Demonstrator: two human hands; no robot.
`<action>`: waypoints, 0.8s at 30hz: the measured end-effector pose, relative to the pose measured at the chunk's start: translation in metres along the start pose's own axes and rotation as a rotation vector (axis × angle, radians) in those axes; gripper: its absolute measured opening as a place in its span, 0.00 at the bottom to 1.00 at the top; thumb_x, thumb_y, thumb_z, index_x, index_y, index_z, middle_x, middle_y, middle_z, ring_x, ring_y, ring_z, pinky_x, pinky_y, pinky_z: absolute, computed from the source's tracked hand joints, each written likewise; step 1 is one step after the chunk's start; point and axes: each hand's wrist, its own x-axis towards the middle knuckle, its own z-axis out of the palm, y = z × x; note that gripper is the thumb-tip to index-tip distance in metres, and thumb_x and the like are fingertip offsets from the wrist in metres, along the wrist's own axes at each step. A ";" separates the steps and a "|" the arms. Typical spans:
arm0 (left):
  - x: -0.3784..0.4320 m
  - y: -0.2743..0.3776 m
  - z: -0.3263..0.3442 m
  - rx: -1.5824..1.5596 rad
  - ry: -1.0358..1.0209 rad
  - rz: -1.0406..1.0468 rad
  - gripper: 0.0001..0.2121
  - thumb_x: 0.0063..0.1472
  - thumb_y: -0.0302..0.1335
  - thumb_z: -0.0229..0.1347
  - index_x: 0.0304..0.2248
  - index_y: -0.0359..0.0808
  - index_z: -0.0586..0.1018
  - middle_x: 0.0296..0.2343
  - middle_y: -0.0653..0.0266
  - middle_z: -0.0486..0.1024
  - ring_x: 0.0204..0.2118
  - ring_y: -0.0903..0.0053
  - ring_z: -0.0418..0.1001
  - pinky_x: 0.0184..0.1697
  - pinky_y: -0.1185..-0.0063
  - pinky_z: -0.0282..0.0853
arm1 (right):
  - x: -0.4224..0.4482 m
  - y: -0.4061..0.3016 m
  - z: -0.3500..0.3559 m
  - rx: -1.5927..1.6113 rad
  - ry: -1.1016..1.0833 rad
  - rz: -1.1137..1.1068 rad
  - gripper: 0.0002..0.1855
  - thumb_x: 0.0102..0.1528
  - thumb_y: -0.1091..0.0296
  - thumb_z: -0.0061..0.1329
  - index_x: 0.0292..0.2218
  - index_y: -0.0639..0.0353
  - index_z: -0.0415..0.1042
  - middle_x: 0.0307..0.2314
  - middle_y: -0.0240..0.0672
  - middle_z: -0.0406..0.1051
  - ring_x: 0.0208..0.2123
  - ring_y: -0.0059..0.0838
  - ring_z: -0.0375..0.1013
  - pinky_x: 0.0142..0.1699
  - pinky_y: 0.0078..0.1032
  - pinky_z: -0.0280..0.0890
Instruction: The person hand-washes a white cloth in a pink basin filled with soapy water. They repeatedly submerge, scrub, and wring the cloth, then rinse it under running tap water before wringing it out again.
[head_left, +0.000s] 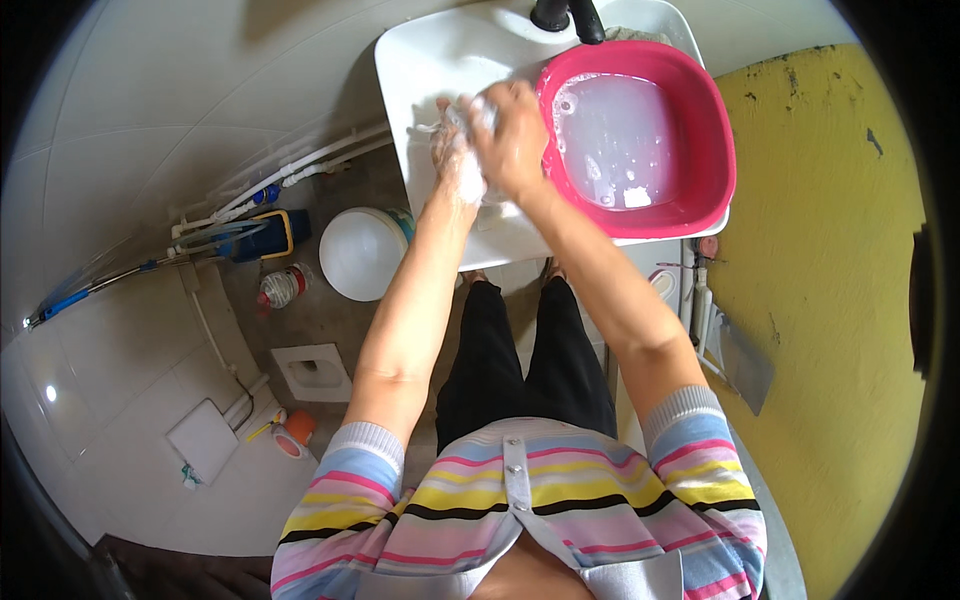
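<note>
Both hands work close together above the left part of a white ceramic washbasin. A white, sudsy bundle, apparently cloth, is pressed between them; blur and lather hide its shape. My left hand lies under and to the left of it, with foam running down to the wrist. Over the bundle curls my right hand, its knuckles up, beside the rim of a pink plastic tub. Cloudy, soapy water with bubbles stands in the tub, which sits on the right of the washbasin.
A black faucet rises behind the tub, near a greyish cloth. Below left are a white bucket, a plastic bottle, a dark blue mop bucket and a squat toilet. A yellow wall borders the right.
</note>
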 end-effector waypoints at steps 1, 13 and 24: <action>0.006 0.010 0.007 -0.033 0.060 -0.196 0.29 0.65 0.52 0.34 0.49 0.32 0.66 0.43 0.57 0.70 0.43 0.70 0.70 0.47 0.75 0.68 | 0.013 0.008 0.004 0.004 0.026 0.108 0.14 0.51 0.56 0.52 0.30 0.58 0.73 0.35 0.44 0.66 0.39 0.46 0.66 0.42 0.39 0.63; 0.002 0.041 0.034 0.185 0.309 -0.209 0.32 0.63 0.50 0.42 0.51 0.26 0.66 0.51 0.50 0.65 0.50 0.65 0.66 0.51 0.71 0.63 | 0.015 0.005 -0.002 -0.065 -0.030 -0.014 0.13 0.55 0.58 0.46 0.30 0.59 0.71 0.29 0.47 0.68 0.34 0.48 0.69 0.36 0.41 0.66; -0.005 0.049 -0.027 0.173 -0.357 -0.185 0.19 0.59 0.39 0.55 0.41 0.30 0.73 0.28 0.64 0.74 0.28 0.80 0.74 0.34 0.83 0.72 | 0.085 0.027 -0.016 0.452 -0.223 0.385 0.19 0.57 0.55 0.47 0.30 0.66 0.73 0.21 0.35 0.72 0.23 0.23 0.68 0.32 0.23 0.64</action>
